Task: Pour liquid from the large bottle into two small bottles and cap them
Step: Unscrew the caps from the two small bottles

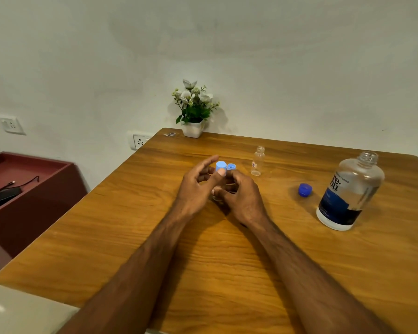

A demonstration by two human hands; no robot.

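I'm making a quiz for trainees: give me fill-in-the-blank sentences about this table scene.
1. The large bottle stands upright with its neck ____.
2. The dark blue cap lies on the ____, apart from the large bottle.
3. The light blue cap is pinched by the ____ hand's fingers.
4. The small bottle standing alone has no ____ on it.

Missing words: open; table; left; cap

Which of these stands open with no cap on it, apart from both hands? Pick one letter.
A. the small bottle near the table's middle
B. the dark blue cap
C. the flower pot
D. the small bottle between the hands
A: the small clear bottle stands alone and uncapped, right of the left hand and right hand, which hold the other small bottle under a light blue cap.
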